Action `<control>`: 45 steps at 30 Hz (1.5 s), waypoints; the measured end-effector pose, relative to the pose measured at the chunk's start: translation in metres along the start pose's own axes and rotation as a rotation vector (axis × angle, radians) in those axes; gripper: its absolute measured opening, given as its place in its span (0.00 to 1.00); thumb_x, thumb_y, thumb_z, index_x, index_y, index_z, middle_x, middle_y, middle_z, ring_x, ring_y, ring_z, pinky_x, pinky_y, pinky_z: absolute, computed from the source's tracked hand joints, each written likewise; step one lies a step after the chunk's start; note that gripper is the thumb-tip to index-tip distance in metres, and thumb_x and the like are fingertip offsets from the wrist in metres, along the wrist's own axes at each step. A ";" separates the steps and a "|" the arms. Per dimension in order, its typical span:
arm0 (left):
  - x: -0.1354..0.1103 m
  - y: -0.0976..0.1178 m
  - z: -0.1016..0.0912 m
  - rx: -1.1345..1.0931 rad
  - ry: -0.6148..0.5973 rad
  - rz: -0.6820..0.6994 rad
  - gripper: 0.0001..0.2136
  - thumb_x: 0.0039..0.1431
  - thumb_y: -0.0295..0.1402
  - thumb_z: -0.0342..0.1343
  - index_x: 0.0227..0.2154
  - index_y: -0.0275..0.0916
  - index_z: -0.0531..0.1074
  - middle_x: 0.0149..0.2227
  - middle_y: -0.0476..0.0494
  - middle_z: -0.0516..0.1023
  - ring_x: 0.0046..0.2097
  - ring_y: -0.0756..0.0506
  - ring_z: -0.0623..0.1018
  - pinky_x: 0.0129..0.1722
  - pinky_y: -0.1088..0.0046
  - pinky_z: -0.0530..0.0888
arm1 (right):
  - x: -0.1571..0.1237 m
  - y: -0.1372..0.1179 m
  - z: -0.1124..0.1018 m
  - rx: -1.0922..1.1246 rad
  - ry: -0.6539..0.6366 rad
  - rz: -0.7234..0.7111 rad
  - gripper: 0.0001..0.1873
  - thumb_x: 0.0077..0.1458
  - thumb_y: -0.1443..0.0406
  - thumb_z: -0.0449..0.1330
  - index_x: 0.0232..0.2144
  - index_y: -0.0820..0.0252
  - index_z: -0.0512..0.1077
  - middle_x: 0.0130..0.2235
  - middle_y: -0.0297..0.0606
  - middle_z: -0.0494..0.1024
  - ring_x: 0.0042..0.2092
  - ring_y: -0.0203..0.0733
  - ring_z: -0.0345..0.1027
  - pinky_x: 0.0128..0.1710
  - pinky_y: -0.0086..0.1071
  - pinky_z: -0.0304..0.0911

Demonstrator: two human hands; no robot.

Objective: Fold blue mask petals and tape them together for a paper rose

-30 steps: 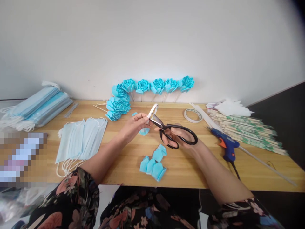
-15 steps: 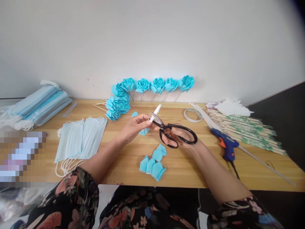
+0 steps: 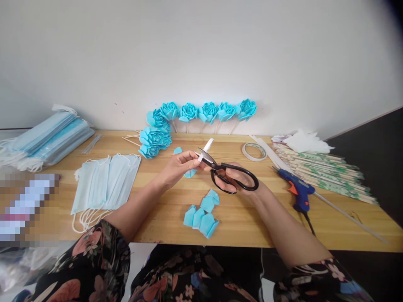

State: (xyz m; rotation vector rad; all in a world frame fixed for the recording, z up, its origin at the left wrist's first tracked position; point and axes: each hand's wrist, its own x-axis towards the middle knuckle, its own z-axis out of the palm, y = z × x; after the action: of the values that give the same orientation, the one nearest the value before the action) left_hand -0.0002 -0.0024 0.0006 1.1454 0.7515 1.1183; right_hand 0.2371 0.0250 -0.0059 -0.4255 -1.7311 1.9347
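Note:
My left hand (image 3: 180, 165) pinches a narrow white strip (image 3: 208, 144) between thumb and fingers. Black-handled scissors (image 3: 214, 166) are in my right hand (image 3: 233, 173), its fingers through the loops. Their blades cross the strip close to my left fingertips. Just below lie several folded light-blue petal pieces (image 3: 199, 219) on the wooden table (image 3: 157, 222). Another blue piece (image 3: 189, 173) shows partly behind my left hand.
Blue flowers on sticks (image 3: 208, 112) line the wall. Face masks (image 3: 105, 182) lie left, with a mask stack (image 3: 53, 136) behind. To the right are a tape roll (image 3: 254, 157), a blue glue gun (image 3: 297, 191), wrapped chopsticks (image 3: 330, 172) and a crumpled white wad (image 3: 310, 141).
The scissor handles have drawn slightly closer together, with the blades still across the white strip. My left hand has hardly moved.

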 end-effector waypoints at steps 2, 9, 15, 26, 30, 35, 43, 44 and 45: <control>0.000 0.000 0.000 -0.012 -0.004 -0.003 0.17 0.52 0.45 0.70 0.33 0.35 0.76 0.36 0.41 0.83 0.40 0.45 0.81 0.47 0.66 0.72 | 0.000 -0.001 0.000 -0.009 0.003 0.001 0.31 0.63 0.46 0.56 0.54 0.63 0.74 0.25 0.31 0.71 0.17 0.26 0.50 0.15 0.24 0.46; 0.002 -0.001 0.001 -0.022 -0.025 0.020 0.17 0.50 0.42 0.72 0.33 0.35 0.75 0.36 0.43 0.82 0.40 0.46 0.80 0.46 0.68 0.72 | 0.001 -0.001 0.002 -0.032 -0.003 -0.024 0.29 0.65 0.47 0.54 0.55 0.63 0.74 0.24 0.28 0.68 0.16 0.25 0.48 0.16 0.24 0.45; -0.001 0.003 0.001 0.062 -0.001 0.035 0.14 0.57 0.42 0.67 0.34 0.35 0.77 0.36 0.41 0.82 0.41 0.45 0.80 0.47 0.68 0.73 | 0.002 -0.005 0.006 -0.057 0.016 -0.010 0.28 0.65 0.48 0.55 0.54 0.64 0.74 0.23 0.27 0.66 0.17 0.25 0.49 0.16 0.24 0.45; 0.004 -0.001 -0.002 0.030 0.176 -0.003 0.16 0.51 0.44 0.69 0.32 0.35 0.77 0.29 0.45 0.80 0.29 0.48 0.77 0.31 0.73 0.72 | 0.003 -0.006 0.015 -0.015 -0.113 0.077 0.29 0.62 0.49 0.61 0.55 0.66 0.74 0.22 0.26 0.66 0.19 0.27 0.58 0.20 0.24 0.61; 0.004 0.001 -0.002 -0.010 0.195 0.016 0.16 0.51 0.43 0.69 0.29 0.35 0.76 0.29 0.46 0.79 0.31 0.49 0.78 0.35 0.72 0.74 | 0.003 -0.004 0.009 0.043 -0.087 -0.005 0.32 0.58 0.46 0.63 0.54 0.65 0.74 0.23 0.24 0.64 0.19 0.26 0.51 0.32 0.33 0.74; 0.003 0.002 -0.001 -0.061 0.176 0.012 0.17 0.52 0.45 0.68 0.27 0.35 0.74 0.28 0.46 0.77 0.31 0.49 0.77 0.36 0.71 0.75 | 0.000 -0.004 -0.004 0.032 -0.064 -0.083 0.40 0.52 0.38 0.62 0.54 0.62 0.73 0.27 0.27 0.67 0.23 0.28 0.55 0.38 0.35 0.75; 0.004 0.004 -0.001 -0.080 0.139 0.057 0.19 0.54 0.48 0.67 0.27 0.34 0.75 0.29 0.44 0.76 0.34 0.48 0.76 0.38 0.71 0.74 | 0.001 0.000 -0.003 -0.028 -0.083 -0.026 0.43 0.52 0.36 0.61 0.55 0.65 0.72 0.30 0.34 0.73 0.27 0.33 0.64 0.40 0.40 0.74; 0.004 0.004 -0.001 -0.077 0.133 0.059 0.19 0.54 0.48 0.67 0.27 0.34 0.75 0.29 0.44 0.76 0.34 0.48 0.76 0.38 0.71 0.74 | 0.001 0.001 -0.003 -0.032 -0.082 -0.014 0.42 0.53 0.37 0.60 0.55 0.65 0.72 0.30 0.35 0.73 0.27 0.34 0.65 0.40 0.40 0.74; 0.004 0.004 -0.001 -0.075 0.125 0.060 0.19 0.54 0.48 0.66 0.27 0.33 0.76 0.30 0.43 0.76 0.34 0.47 0.76 0.38 0.70 0.74 | 0.000 0.002 -0.004 -0.037 -0.082 -0.002 0.42 0.54 0.37 0.60 0.55 0.65 0.72 0.31 0.35 0.74 0.28 0.34 0.66 0.39 0.39 0.74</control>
State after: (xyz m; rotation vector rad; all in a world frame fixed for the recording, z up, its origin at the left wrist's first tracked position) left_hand -0.0009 0.0017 0.0045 1.0483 0.7688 1.2676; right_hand 0.2385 0.0285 -0.0088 -0.3618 -1.8208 1.9463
